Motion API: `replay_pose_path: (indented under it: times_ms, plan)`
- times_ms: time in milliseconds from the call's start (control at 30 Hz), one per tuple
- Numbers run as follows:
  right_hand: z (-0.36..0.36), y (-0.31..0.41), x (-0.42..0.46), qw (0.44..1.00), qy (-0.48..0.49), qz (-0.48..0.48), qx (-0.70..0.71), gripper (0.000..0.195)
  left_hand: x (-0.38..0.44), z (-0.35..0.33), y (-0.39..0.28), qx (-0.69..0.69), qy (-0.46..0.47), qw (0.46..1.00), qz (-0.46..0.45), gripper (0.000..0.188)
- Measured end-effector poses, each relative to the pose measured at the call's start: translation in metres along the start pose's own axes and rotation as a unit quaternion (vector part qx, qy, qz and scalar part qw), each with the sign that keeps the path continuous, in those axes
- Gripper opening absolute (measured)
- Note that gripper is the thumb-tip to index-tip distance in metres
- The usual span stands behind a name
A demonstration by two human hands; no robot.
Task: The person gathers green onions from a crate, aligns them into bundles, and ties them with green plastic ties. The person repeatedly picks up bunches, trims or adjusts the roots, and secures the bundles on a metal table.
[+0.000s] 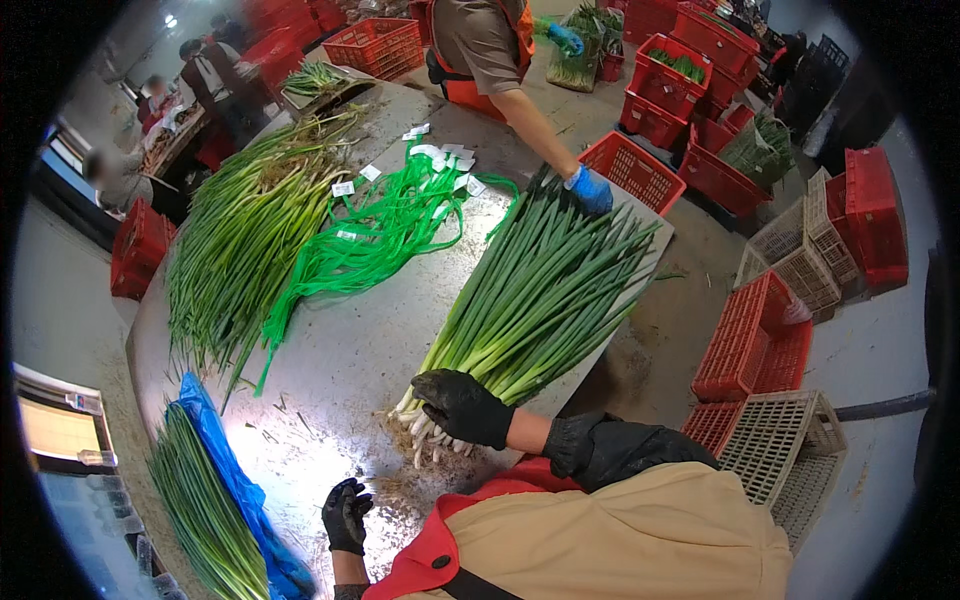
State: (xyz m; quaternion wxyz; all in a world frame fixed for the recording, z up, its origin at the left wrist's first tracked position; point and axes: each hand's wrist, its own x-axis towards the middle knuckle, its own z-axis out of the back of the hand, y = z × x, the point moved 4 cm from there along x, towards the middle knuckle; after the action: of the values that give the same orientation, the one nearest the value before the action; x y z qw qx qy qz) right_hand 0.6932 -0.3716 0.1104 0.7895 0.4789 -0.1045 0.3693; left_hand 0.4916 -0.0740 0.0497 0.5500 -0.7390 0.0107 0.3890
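A broad bunch of green onions (517, 300) lies across the metal table, leaves pointing away from me and white rooted ends near me. My right hand (465, 409), in a black glove, is curled over the stems just above the roots. Lower left, my left hand (347, 517), also black-gloved, hovers by the table edge, fingers loosely bent and holding nothing. Beside it, green onions (210, 495) lie along a blue plastic sheet (232, 465). A co-worker's blue-gloved hand (590, 189) touches the leaf tips of the broad bunch.
Green mesh strips with white tags (375, 240) lie mid-table, next to a large pile of untrimmed green onions (255, 240). A red crate (634, 171) stands at the table's far right edge. More red crates (750, 337) and pale crates (784, 442) line the right side.
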Motion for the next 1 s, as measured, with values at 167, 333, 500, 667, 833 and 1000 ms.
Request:
replay_pose_path:
  times_ms: [167, 333, 500, 667, 833, 1000]
  plan:
    - [0.008, 0.013, -0.017, 1.0, 0.006, -0.004, 0.001, 0.032, -0.012, -0.015, 0.001, 0.005, -0.008, 1.0, 0.007, 0.022]
    - [-0.004, 0.022, -0.021, 0.998, 0.052, -0.005, 0.03, 0.029, -0.023, -0.02, 0.003, -0.004, 0.012, 1.0, -0.017, 0.024]
    - [-0.036, 0.037, -0.022, 0.995, 0.061, 0.042, 0.061, 0.025, -0.04, 0.01, 0.013, 0.111, -0.005, 0.989, -0.098, 0.028]
    - [-0.049, 0.059, -0.006, 0.988, 0.112, 0.016, 0.106, 0.021, -0.04, 0.058, 0.014, 0.332, -0.11, 0.915, -0.2, 0.025]
    - [-0.077, 0.089, 0.0, 0.982, 0.178, -0.016, 0.068, 0.018, -0.065, 0.122, -0.008, 0.331, -0.253, 0.887, -0.198, 0.02]
    - [-0.121, 0.127, -0.004, 0.968, 0.239, -0.012, 0.073, 0.016, -0.101, 0.229, -0.023, 0.421, -0.365, 0.759, -0.338, 0.015]
